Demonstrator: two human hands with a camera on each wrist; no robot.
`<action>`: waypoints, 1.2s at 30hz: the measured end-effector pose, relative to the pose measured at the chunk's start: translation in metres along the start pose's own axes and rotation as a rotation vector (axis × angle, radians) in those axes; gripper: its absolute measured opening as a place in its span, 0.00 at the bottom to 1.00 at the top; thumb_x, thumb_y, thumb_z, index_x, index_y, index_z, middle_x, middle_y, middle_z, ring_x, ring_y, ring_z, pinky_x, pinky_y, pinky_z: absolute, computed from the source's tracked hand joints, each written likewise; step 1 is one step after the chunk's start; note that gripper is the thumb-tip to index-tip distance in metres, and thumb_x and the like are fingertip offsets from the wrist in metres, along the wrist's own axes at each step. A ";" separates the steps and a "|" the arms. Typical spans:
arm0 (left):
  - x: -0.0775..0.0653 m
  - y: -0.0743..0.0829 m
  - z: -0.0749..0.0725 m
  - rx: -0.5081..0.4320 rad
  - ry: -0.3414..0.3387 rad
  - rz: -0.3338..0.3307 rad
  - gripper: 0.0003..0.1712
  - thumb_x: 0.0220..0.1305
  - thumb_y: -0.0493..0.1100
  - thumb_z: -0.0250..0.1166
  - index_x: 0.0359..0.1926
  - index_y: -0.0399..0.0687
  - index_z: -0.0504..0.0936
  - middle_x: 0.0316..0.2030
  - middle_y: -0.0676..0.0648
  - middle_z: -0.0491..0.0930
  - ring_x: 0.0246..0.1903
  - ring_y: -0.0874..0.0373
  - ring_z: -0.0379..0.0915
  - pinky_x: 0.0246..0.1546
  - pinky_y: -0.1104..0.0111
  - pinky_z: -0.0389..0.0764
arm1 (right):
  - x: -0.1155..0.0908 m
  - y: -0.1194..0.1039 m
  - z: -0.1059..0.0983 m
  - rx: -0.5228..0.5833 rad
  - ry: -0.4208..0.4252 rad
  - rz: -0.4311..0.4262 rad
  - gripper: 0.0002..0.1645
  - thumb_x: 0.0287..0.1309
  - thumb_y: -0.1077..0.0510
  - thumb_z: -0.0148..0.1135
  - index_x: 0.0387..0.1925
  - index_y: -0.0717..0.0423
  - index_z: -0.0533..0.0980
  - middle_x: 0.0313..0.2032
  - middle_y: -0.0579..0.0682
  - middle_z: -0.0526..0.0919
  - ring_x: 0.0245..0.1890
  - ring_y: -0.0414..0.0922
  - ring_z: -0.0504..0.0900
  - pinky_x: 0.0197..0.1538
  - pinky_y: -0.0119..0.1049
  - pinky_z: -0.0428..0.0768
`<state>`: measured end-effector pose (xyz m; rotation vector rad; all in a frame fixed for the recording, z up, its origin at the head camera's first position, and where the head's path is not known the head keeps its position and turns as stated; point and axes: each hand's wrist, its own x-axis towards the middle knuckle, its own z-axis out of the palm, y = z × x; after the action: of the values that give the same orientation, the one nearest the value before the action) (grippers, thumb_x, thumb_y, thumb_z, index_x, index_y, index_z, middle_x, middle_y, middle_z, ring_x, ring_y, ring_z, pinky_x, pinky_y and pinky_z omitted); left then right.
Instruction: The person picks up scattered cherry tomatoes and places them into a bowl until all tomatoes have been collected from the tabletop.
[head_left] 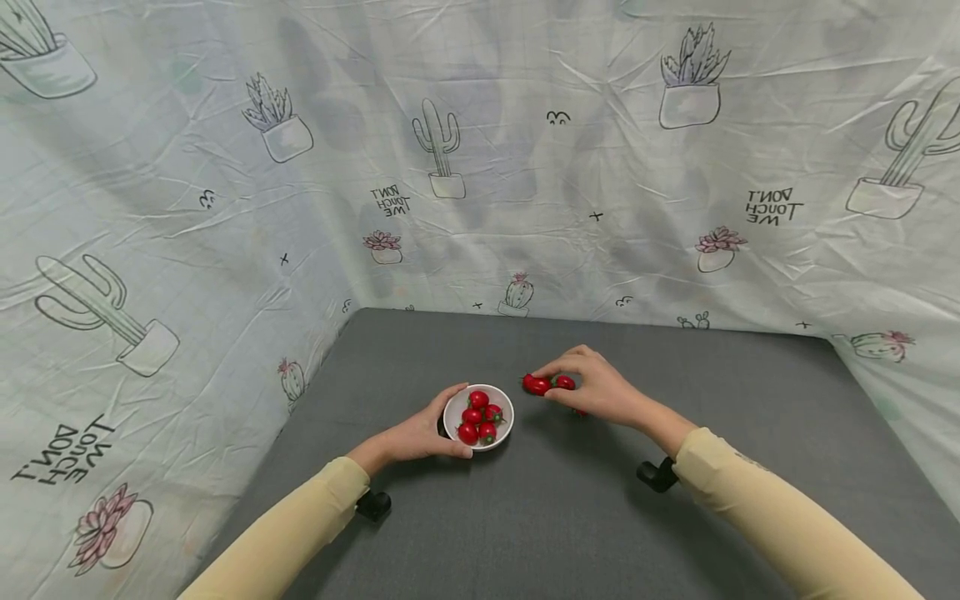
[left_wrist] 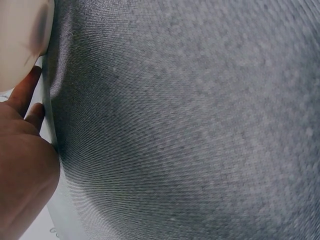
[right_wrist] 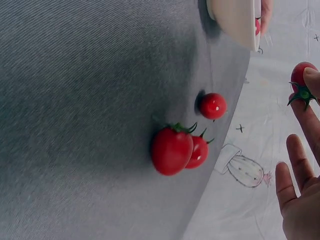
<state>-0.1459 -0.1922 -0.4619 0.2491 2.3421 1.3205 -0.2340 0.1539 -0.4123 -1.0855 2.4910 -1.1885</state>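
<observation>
My left hand (head_left: 420, 433) holds a small white bowl (head_left: 507, 428) by its left side, fingers at the far rim and thumb at the near rim. Several red cherry tomatoes (head_left: 471, 416) lie inside it. In the left wrist view the bowl's pale outer wall (left_wrist: 22, 40) is at the upper left. My right hand (head_left: 603, 392) pinches a cherry tomato (right_wrist: 301, 76) with a green stem cap between thumb and index finger, the other fingers spread. Below that hand, loose tomatoes lie on the table: two together (right_wrist: 171, 151) and one apart (right_wrist: 213, 106), nearer the bowl.
A dark grey cloth-covered table (head_left: 510, 533) lies under everything. A pale curtain (head_left: 510, 150) printed with potted cacti hangs behind it and down both sides. Black camera mounts (head_left: 657, 475) stick out under both wrists.
</observation>
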 end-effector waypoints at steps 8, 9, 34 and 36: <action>0.000 0.000 0.000 -0.008 -0.007 0.003 0.65 0.53 0.58 0.80 0.82 0.64 0.46 0.77 0.51 0.51 0.75 0.52 0.48 0.71 0.45 0.55 | 0.012 -0.008 0.007 -0.010 -0.023 0.003 0.16 0.65 0.49 0.71 0.53 0.33 0.85 0.49 0.34 0.83 0.57 0.44 0.69 0.53 0.51 0.72; 0.000 0.000 0.000 -0.010 -0.007 0.004 0.66 0.53 0.58 0.80 0.82 0.62 0.45 0.77 0.52 0.51 0.75 0.53 0.48 0.71 0.45 0.55 | 0.013 -0.009 0.008 -0.012 -0.024 0.002 0.16 0.64 0.49 0.71 0.53 0.33 0.85 0.49 0.34 0.83 0.57 0.44 0.69 0.53 0.51 0.72; 0.000 0.002 -0.001 -0.027 -0.013 -0.040 0.63 0.55 0.57 0.80 0.81 0.66 0.46 0.77 0.50 0.51 0.74 0.51 0.51 0.70 0.45 0.56 | 0.043 -0.021 0.035 -0.056 -0.093 -0.044 0.16 0.63 0.50 0.72 0.52 0.36 0.86 0.47 0.33 0.84 0.54 0.47 0.70 0.50 0.48 0.71; -0.001 0.002 -0.001 -0.022 -0.012 -0.041 0.63 0.55 0.57 0.79 0.81 0.67 0.46 0.77 0.50 0.51 0.74 0.51 0.51 0.70 0.45 0.57 | 0.045 -0.022 0.038 -0.062 -0.105 -0.040 0.15 0.63 0.50 0.72 0.52 0.36 0.86 0.47 0.32 0.83 0.54 0.48 0.71 0.50 0.48 0.70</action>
<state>-0.1459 -0.1920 -0.4598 0.2004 2.3093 1.3214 -0.2376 0.0916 -0.4152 -1.1867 2.4518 -1.0427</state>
